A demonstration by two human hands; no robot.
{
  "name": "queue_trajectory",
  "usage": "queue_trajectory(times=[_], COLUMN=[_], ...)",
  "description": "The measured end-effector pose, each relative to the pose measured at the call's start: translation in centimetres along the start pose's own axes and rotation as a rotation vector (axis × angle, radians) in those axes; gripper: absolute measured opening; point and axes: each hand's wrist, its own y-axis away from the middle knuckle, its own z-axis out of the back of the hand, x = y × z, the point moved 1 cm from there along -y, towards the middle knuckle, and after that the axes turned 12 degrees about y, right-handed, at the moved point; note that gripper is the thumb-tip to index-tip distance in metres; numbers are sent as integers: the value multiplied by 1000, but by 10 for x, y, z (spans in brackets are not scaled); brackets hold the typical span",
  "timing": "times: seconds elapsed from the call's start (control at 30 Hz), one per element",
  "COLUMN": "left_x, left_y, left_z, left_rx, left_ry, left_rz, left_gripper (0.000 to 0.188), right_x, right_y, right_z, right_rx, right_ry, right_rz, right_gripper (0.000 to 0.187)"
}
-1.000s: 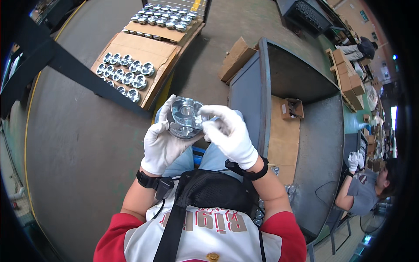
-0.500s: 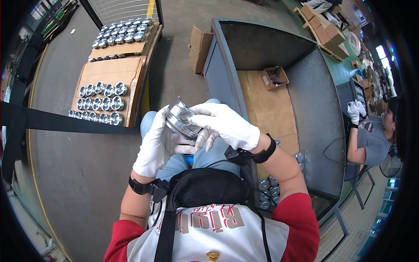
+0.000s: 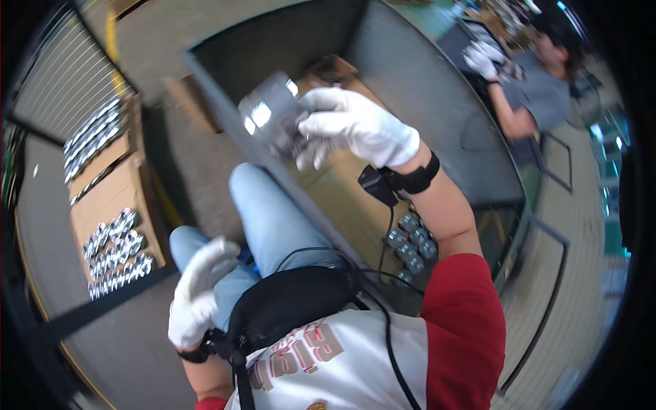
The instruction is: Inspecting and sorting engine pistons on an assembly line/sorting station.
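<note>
My right hand [image 3: 359, 130], in a white glove, is closed on a shiny metal piston [image 3: 265, 115], smeared by motion. It holds the piston over the left wall of a grey metal bin [image 3: 205, 60]. Nothing is in my left hand [image 3: 198, 294]; its gloved fingers are apart beside my left thigh. Inside the bin, several pistons [image 3: 412, 240] stand close together at the near end, below my right forearm.
Left of me, rows of pistons [image 3: 119, 249] stand on cardboard [image 3: 109, 198] beside a wire mesh panel [image 3: 68, 75]. A small cardboard box [image 3: 335, 68] sits in the bin. Beyond the bin, at the right, a co-worker [image 3: 523, 89] in white gloves handles something.
My left hand has let go of the piston and dropped down and left. My right hand has carried it up over the bin wall. The view has turned to the right.
</note>
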Motion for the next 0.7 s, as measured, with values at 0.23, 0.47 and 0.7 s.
queue_trajectory(times=[0.23,0.47,0.7], left_x=[9,-20,-38], left_y=[-15,-29,-63], left_z=[-9,-25,-36], left_rx=[240,242,536], left_ry=[-534,-591,-735], left_rz=[326,458,153], left_gripper=[41,25,22], right_x=[-177,-417,-559], right_y=[81,104,107], right_z=[145,126,155], right_rx=[-749,-866,-865], right_ry=[106,-322,389], right_rz=[-197,-769,-1087], right_gripper=[31,24,55])
